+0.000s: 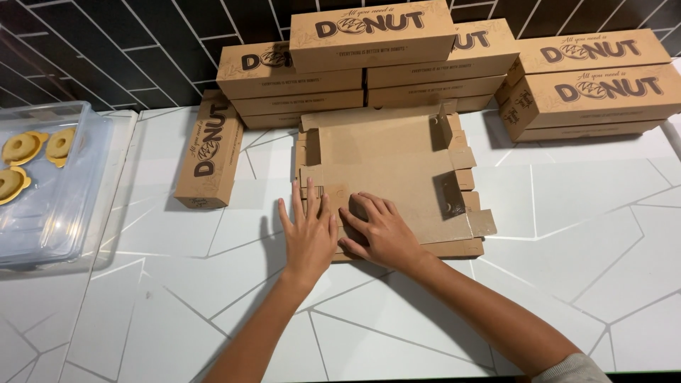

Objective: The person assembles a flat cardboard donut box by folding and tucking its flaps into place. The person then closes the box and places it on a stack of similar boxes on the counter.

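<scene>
Flat and open, my left hand (309,230) and right hand (378,230) press the near edge of the unfolded cardboard box (386,170) on the white counter (567,213), gripping nothing. Best to keep palms firm along the crease, fingers spread.

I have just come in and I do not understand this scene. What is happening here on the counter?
A person presses both hands on a flat, unfolded cardboard box on the white counter. The left hand lies flat on its near left flap; the right hand presses beside it. Closed boxes are stacked behind, and one lies to the left. A clear bin with yellow donuts sits at far left.
</scene>
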